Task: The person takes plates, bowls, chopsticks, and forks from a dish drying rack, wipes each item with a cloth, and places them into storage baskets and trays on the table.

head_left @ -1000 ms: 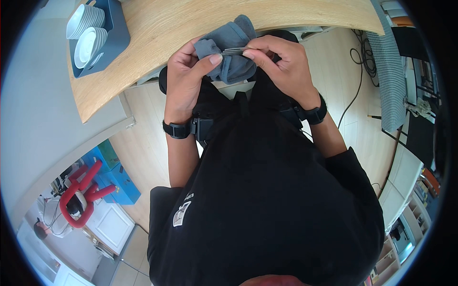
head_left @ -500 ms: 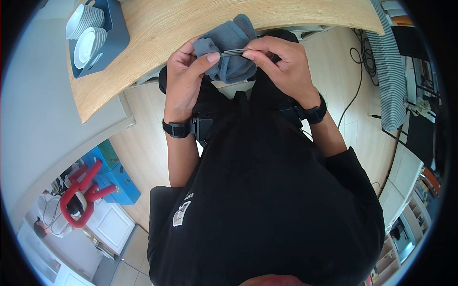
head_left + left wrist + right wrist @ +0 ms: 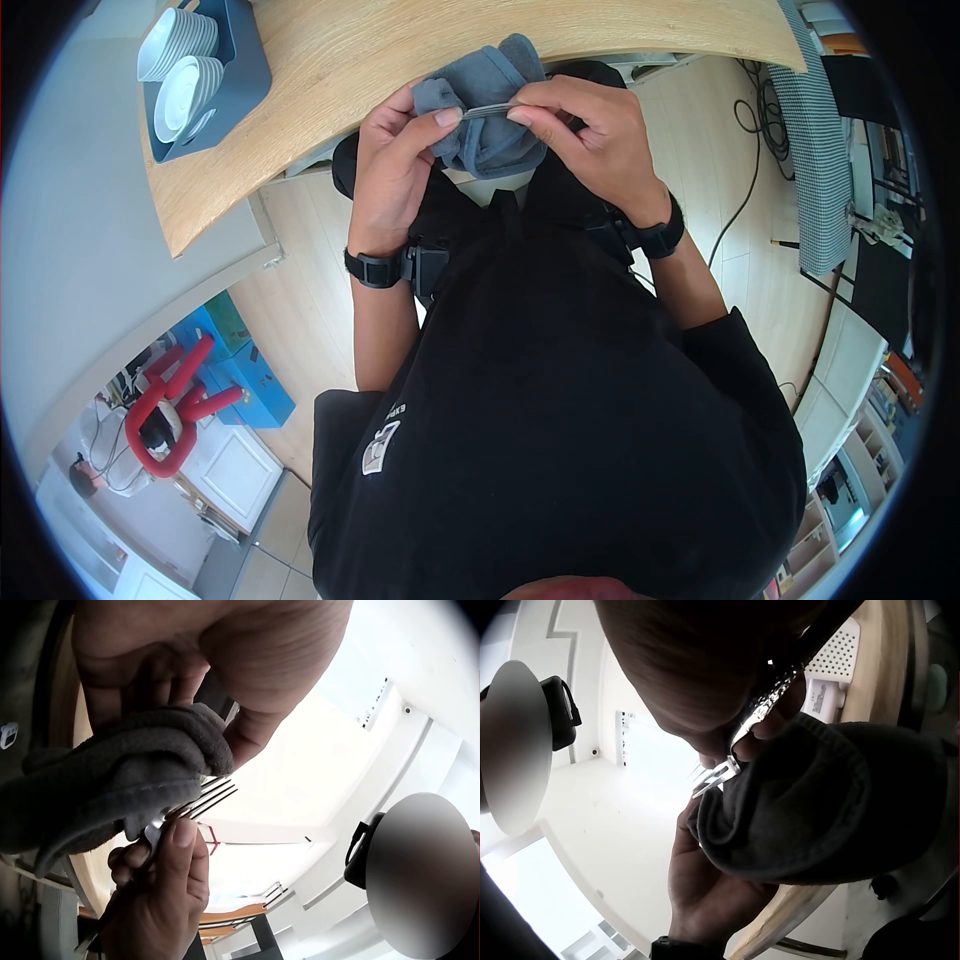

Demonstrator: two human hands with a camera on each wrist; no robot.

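A metal fork (image 3: 487, 111) is held between both hands just past the table's near edge, over the person's lap. The right hand (image 3: 605, 130) pinches it between thumb and forefinger close to the base of its tines. In the right wrist view a patterned fork handle (image 3: 763, 705) runs back through that hand. The left hand (image 3: 390, 185) grips a bunched grey cloth (image 3: 505, 150), its thumb at the tine end. Folds of the cloth (image 3: 142, 761) lie beside the tines (image 3: 217, 796) in the left wrist view. Fingers of the left hand behind the cloth are partly hidden.
On the wooden table (image 3: 340, 80), a grey-blue bin (image 3: 245, 85) holds stacked white bowls (image 3: 188, 95) at the left. The right wrist view shows a white perforated basket (image 3: 840, 652) and a white bottle (image 3: 823, 699). Black cables (image 3: 765, 130) lie on the floor at right.
The left hand and the cloth have shifted slightly to the right. The fork's tilt has changed a little, while the right hand stays nearly in place.
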